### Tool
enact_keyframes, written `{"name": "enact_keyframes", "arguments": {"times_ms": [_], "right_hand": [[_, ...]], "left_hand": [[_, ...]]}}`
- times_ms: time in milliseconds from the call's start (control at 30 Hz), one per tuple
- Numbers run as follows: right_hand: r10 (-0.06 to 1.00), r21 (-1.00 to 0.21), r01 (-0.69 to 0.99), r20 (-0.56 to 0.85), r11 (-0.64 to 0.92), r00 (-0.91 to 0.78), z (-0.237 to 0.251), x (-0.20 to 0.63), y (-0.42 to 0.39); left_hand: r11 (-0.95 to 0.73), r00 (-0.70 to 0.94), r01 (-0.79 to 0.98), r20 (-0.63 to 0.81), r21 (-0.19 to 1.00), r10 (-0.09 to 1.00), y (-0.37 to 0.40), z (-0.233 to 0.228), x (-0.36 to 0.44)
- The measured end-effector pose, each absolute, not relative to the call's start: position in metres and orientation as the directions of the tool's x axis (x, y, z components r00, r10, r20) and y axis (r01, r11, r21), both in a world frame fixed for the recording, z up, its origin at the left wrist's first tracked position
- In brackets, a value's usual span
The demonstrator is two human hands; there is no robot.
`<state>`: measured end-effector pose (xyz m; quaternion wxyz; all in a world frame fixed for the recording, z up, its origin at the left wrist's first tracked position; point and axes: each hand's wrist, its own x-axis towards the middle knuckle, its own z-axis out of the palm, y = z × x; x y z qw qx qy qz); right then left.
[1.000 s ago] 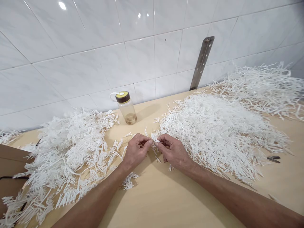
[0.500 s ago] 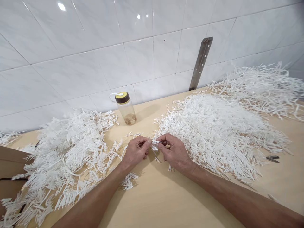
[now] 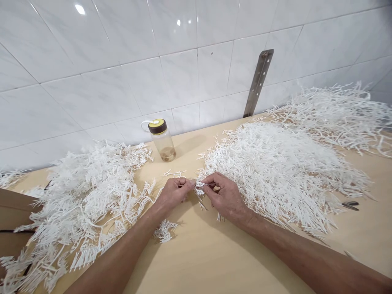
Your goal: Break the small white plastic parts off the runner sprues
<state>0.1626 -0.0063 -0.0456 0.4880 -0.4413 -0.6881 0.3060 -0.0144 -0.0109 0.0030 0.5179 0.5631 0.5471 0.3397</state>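
Observation:
Between my fingertips, over the table's middle, is a small white branched plastic piece [image 3: 199, 188]. My left hand [image 3: 175, 192] pinches its left end between thumb and fingers. From the other side my right hand [image 3: 223, 195] is closed in a pinch at the piece's right end. Thin prongs hang below it. A large pile of white thin-stemmed pieces [image 3: 281, 171] lies just past my right hand. On the left, another heap of white branched pieces [image 3: 92, 192] reaches close to my left wrist.
A clear bottle [image 3: 163, 143] with a dark and yellow lid stands near the tiled wall. A metal bracket [image 3: 259, 83] leans there. A dark-handled tool [image 3: 350, 205] sticks out beside the right pile. At the left edge is a brown cardboard box [image 3: 18, 212].
My left thumb has straightened and lies flatter along the piece, with the left fingers tucked further beneath. The right hand stays almost where it was.

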Motion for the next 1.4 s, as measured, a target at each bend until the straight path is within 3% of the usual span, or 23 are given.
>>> {"name": "enact_keyframes", "arguments": {"times_ms": [300,433,533,700,967,1167,1400], "right_hand": [[0.835,-0.754,0.359,0.508,0.550,-0.212,-0.042,0.162,-0.009],[0.737,-0.637,0.370,0.595,0.676,-0.321,-0.041,0.160,-0.013],[0.697,-0.590,0.370,0.615,0.717,-0.369,-0.042,0.159,-0.016],[0.773,-0.660,0.403,0.556,0.634,-0.306,-0.044,0.159,-0.015],[0.945,-0.914,0.248,0.290,0.321,-0.152,-0.040,0.171,-0.001],[0.895,-0.866,0.249,0.380,0.433,-0.234,-0.024,0.176,-0.002],[0.866,-0.859,0.233,0.368,0.456,-0.339,-0.024,0.176,-0.003]], "left_hand": [[0.231,0.122,0.076,-0.239,0.970,0.963,-0.010,0.004,-0.016],[0.208,0.095,-0.034,-0.204,0.977,0.974,-0.009,0.000,-0.015],[0.164,0.108,-0.018,-0.161,0.986,0.981,-0.009,-0.001,-0.016],[0.096,0.099,0.139,-0.110,0.986,0.989,-0.007,0.003,-0.020],[0.110,0.236,0.103,-0.132,0.989,0.963,-0.006,0.003,-0.023],[0.055,0.307,0.124,-0.091,0.991,0.947,-0.008,0.000,-0.020],[0.009,0.311,0.169,-0.062,0.986,0.948,-0.010,-0.001,-0.019]]}}
